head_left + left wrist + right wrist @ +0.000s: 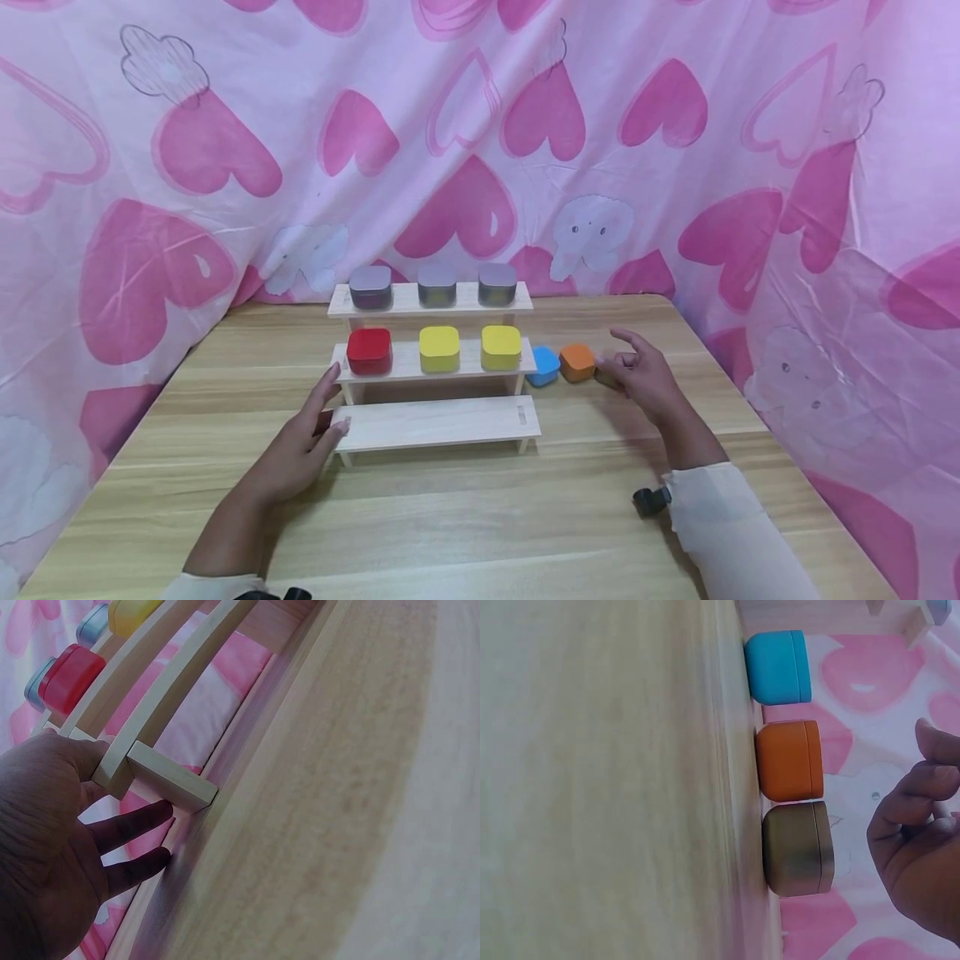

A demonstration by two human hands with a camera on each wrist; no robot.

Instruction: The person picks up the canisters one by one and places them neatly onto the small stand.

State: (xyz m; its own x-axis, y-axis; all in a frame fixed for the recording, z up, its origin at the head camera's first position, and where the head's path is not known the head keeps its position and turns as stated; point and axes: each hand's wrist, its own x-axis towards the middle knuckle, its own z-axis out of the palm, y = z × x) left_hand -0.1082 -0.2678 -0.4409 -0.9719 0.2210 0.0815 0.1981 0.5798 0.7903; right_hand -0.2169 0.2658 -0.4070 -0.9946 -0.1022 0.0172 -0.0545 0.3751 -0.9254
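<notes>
A three-step wooden stand stands on the table. My left hand touches its left end, thumb on the lowest step's edge; in the left wrist view two fingers stretch out beside the wooden leg. A red rounded box and two yellow rounded boxes sit on the middle step. On the table to the right are a blue box, an orange box and a bronze box. Above the bronze one my right hand hovers, fingers loosely bent, holding nothing and apart from it.
Three grey rounded boxes line the top step. A wood-grain table lies under everything. Pink heart-patterned cloth hangs behind and at both sides. A black device sits at the right sleeve.
</notes>
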